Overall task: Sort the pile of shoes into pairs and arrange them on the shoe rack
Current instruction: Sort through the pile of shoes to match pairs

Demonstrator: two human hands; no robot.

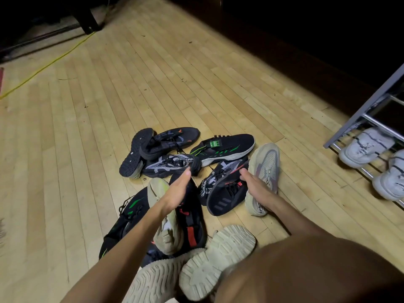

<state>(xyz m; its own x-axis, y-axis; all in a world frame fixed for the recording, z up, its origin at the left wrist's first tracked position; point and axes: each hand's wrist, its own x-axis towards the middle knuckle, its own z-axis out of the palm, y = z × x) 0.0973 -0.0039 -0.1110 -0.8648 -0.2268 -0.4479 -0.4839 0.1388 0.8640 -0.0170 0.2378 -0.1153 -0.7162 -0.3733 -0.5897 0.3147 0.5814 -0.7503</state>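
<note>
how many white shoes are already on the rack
2. One white shoe lies on the shoe rack's lower rails; the other white shoe sits beside it nearer the camera. The frame edge cuts off the rack, so more may be hidden.

The floor (109, 106) is pale yellow-tan wood in long narrow planks, crossed at the far left by a bright yellow cable (47, 65). In the pile, one black sneaker (225, 148) carries green stripes and a green tag; a black shoe (172, 138) has small orange marks. A grey-and-black patterned sneaker (170, 165) shows white lettering on black. A beige shoe (263, 178) has a mauve-grey panel. A black shoe with three grey stripes (225, 196) bears a red tab. Two upturned soles (216, 259) are pale grey-green with ridged tread. On the grey metal rack (360, 114) sit white sneakers (367, 146) with dark streaks.
</note>
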